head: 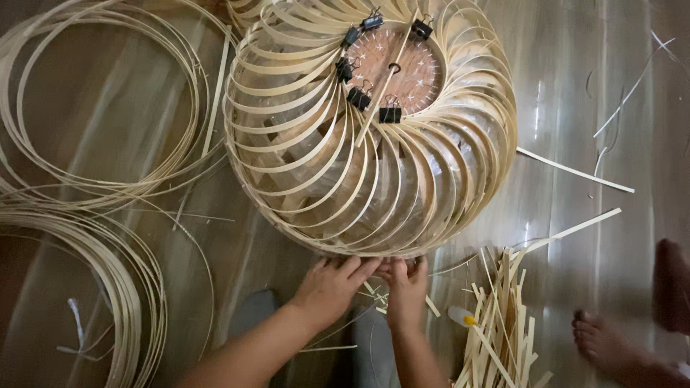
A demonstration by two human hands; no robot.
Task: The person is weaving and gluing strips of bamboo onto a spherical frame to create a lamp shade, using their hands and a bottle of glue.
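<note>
A large round lampshade-like frame of curved bamboo strips (374,144) stands on the floor in front of me. Its wooden top disc (399,68) carries several black binder clips (390,113) and a thin stick across it. My left hand (330,287) and my right hand (407,287) reach side by side to the frame's near lower rim, fingers pressed against the strip ends there. What the fingers pinch is hidden under the rim.
Coils of thin bamboo strip (86,115) lie on the left, a second coil (122,287) at lower left. A pile of short cut strips (503,323) lies at lower right, with a small white bottle (460,316). Another person's foot (611,345) rests at the far right.
</note>
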